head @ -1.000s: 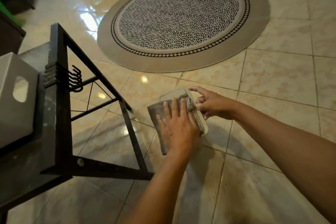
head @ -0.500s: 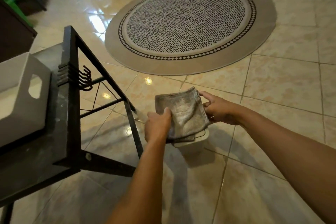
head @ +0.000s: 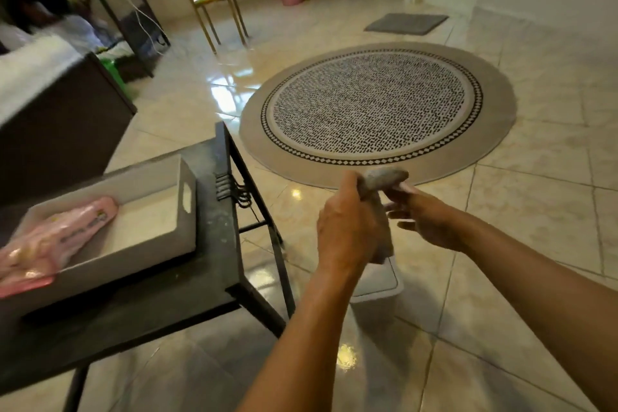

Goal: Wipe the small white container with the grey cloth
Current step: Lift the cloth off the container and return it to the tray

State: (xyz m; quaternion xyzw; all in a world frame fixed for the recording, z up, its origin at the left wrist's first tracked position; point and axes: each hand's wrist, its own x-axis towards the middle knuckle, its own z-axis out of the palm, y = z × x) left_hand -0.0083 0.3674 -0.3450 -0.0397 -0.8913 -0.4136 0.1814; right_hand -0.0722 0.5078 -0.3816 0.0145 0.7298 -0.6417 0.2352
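My left hand (head: 347, 231) grips the bunched grey cloth (head: 384, 177), which is raised in front of me and hangs down past my palm. My right hand (head: 428, 221) meets the cloth's upper end with thumb and forefinger, its other fingers spread. The small white container (head: 379, 286) is below both hands, upright over the tiled floor, and my left wrist and the cloth hide part of it. Neither hand touches it.
A dark metal-framed table (head: 214, 264) stands at the left, with a white tray (head: 157, 244) holding a pink packet (head: 57, 237). A round patterned rug (head: 374, 110) lies ahead. A chair (head: 214, 0) and a grey mat (head: 406, 23) are farther back.
The cloth has been lifted off the container and bunched up in my left hand. My right hand has let go of the container. My view has tilted up and shows more of the room.
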